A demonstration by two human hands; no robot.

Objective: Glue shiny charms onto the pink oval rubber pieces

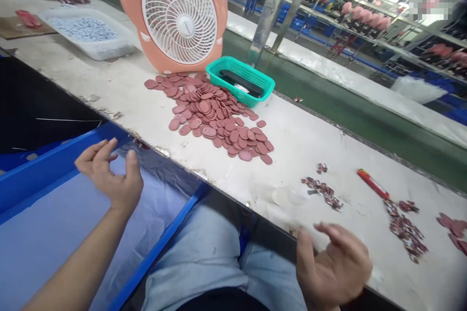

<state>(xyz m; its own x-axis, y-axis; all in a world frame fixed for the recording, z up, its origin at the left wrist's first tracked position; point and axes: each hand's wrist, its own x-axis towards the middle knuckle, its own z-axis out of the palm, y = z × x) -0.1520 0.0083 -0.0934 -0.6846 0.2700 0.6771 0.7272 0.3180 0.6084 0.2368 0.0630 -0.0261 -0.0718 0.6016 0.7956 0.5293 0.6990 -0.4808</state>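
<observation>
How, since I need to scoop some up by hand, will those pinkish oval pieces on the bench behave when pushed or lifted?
The flat pinkish-brown oval pieces look thin and probably light, and they overlap in a loose pile, so a push would likely slide several together. Being flat, they seem unlikely to roll. Their matte surface hints at something rubbery and slightly bendable, though the picture can't confirm that.

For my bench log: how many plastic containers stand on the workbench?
2: a teal basket by the pink pieces, a translucent tub at far left. More may lie out of frame.
</observation>
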